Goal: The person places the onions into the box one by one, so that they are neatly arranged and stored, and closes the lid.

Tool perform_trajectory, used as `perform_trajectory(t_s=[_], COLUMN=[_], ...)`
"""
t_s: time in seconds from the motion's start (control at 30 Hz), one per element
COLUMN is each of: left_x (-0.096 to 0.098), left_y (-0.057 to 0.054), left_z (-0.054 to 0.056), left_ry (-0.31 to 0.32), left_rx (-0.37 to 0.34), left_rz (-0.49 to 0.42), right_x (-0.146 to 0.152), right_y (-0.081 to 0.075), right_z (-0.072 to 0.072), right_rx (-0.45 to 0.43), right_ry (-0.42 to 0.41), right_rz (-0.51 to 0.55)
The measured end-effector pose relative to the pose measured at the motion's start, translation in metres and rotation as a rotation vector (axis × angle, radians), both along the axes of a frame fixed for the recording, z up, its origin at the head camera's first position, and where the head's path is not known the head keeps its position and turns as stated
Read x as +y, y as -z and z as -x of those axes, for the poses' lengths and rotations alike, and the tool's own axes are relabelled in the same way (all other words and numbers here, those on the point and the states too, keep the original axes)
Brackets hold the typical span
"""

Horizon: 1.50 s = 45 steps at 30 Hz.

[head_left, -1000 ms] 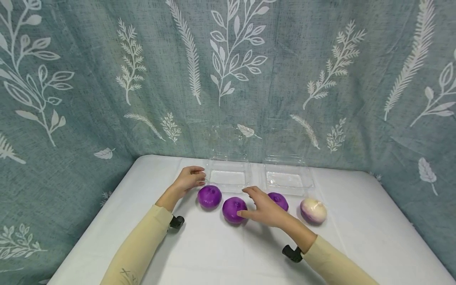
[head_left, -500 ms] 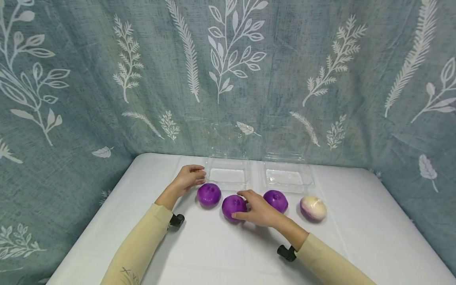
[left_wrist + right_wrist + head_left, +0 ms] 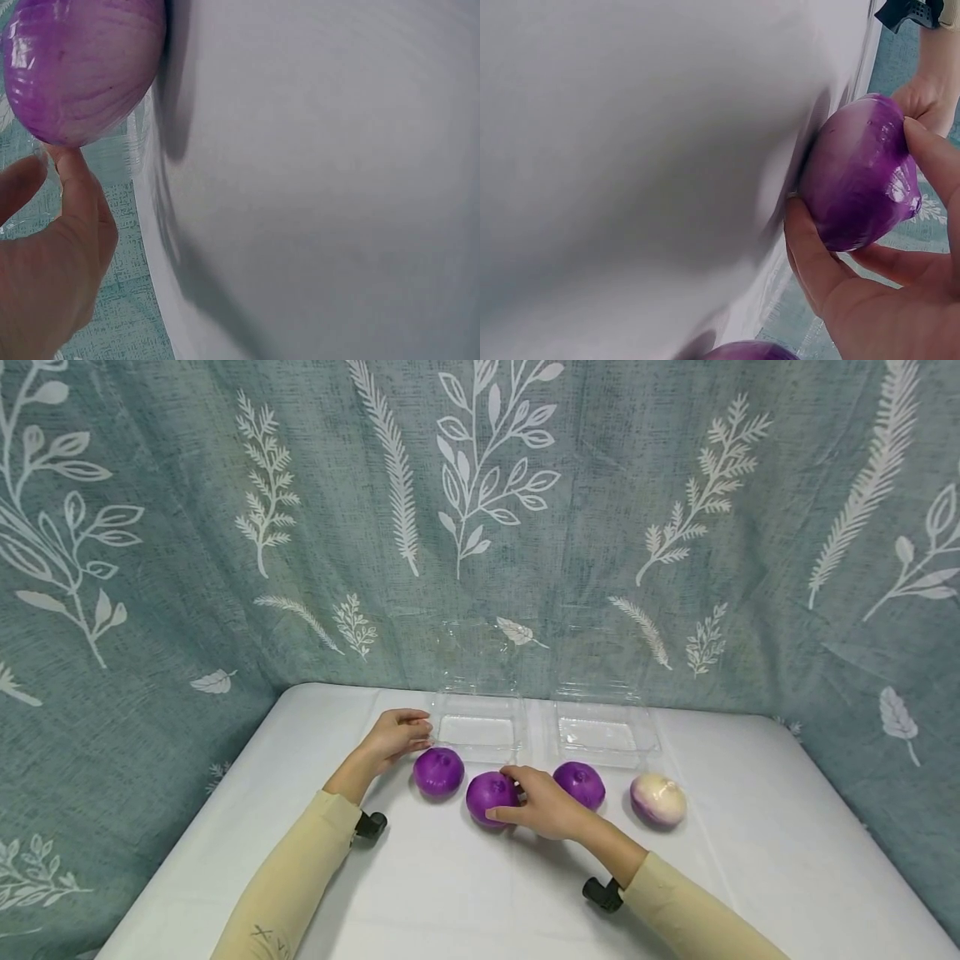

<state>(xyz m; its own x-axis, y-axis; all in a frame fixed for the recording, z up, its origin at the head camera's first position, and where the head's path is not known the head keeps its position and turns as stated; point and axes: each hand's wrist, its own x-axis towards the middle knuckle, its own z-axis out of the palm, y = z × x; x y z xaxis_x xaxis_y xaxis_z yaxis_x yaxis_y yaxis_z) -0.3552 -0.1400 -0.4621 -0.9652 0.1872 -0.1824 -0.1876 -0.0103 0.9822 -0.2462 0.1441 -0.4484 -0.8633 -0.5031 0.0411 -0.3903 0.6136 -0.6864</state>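
My right hand (image 3: 551,806) holds the middle purple onion (image 3: 489,797), thumb on its near side and fingers behind. In the right wrist view, thumb and fingertips lie against this onion (image 3: 859,172), which rests on the table. My left hand (image 3: 392,739) is at the left edge of the left clear plastic container (image 3: 480,752), its thumb and forefinger pinching the rim. Another purple onion (image 3: 438,772) sits just in front of the left hand; it shows large in the left wrist view (image 3: 86,67). A third purple onion (image 3: 581,783) is partly behind the right hand.
A second lidded clear container (image 3: 600,747) stands right of the first, both lids raised against the leaf-patterned curtain (image 3: 585,527). A white and purple onion (image 3: 657,800) lies at the right on the white tablecloth (image 3: 442,893).
My right hand has moved slightly left and closed its fingers and thumb around the middle purple onion. My left hand stays at the container's edge.
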Motion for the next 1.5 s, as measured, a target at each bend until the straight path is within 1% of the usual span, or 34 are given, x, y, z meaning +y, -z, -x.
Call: perform_trajectory(t_s=[0.33, 0.5, 0.63, 0.73, 0.8, 1.0, 1.17, 1.33, 1.43, 1.5], left_x=[0.0, 0.0, 0.001, 0.001, 0.001, 0.001, 0.0, 0.0, 0.0, 0.0], left_y=[-0.001, -0.001, -0.001, 0.0, 0.001, 0.0, -0.003, -0.003, -0.002, -0.003], left_z=[0.0, 0.0, 0.0, -0.001, -0.001, 0.0, 0.0, -0.002, -0.002, -0.001], left_ry=[-0.002, -0.001, -0.002, -0.006, -0.006, -0.011, -0.016, -0.014, -0.009, -0.007], left_rx=[-0.001, 0.005, 0.001, -0.005, -0.003, 0.007, 0.012, -0.011, -0.009, 0.0], left_rz=[-0.015, -0.027, -0.041, -0.04, -0.035, -0.031, -0.031, -0.022, -0.021, -0.024], right_x=[-0.003, -0.005, -0.005, -0.005, -0.005, -0.005, -0.004, -0.003, -0.003, -0.003], right_y=[0.001, 0.002, 0.002, 0.003, 0.003, 0.002, -0.006, -0.018, -0.025, -0.03], right_z=[0.002, 0.003, 0.003, 0.001, 0.001, 0.001, 0.001, 0.002, 0.006, 0.009], right_rx=[-0.008, 0.016, -0.008, -0.042, -0.046, -0.015, 0.007, 0.013, 0.02, 0.045], right_ry=[0.0, -0.005, 0.003, 0.015, 0.019, 0.017, 0.018, 0.005, 0.004, -0.004], right_rz=[0.008, -0.005, -0.002, 0.008, 0.016, 0.013, 0.026, 0.06, 0.072, 0.077])
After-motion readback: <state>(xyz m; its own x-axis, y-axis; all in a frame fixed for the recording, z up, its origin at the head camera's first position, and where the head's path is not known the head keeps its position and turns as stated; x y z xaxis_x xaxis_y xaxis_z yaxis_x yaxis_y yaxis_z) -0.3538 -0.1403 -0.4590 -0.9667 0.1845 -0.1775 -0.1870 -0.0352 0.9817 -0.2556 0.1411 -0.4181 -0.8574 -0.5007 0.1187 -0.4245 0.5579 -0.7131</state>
